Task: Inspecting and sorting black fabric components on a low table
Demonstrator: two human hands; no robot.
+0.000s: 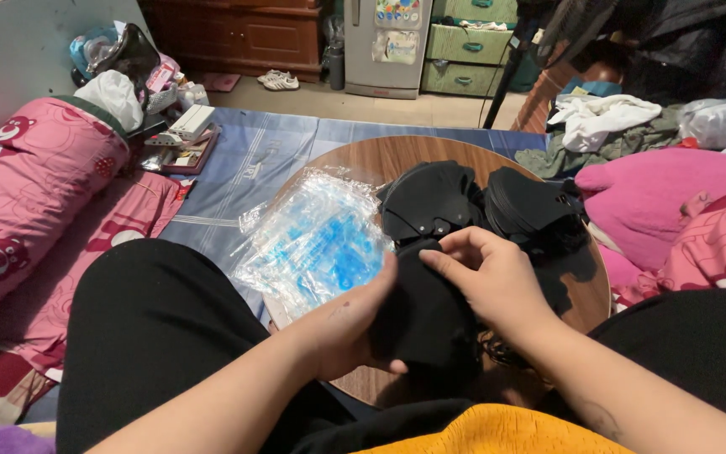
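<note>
Both my hands grip one black fabric piece (420,315) over the near edge of a round wooden table (363,160). My left hand (348,324) holds it from the left and underneath. My right hand (485,282) pinches its top edge with the fingers bent. Just beyond lie two stacks of similar black pieces, one stack (430,197) in the middle and another stack (531,206) to its right. A pile of clear plastic bags with blue print (317,240) lies on the table's left side.
A pink printed bolster (27,176) and bedding lie at left, pink cushions (657,193) and loose clothes (607,122) at right. A blue mat (245,160) covers the floor. A small fridge (388,42), green drawers (464,50) and a wooden cabinet (245,34) stand beyond.
</note>
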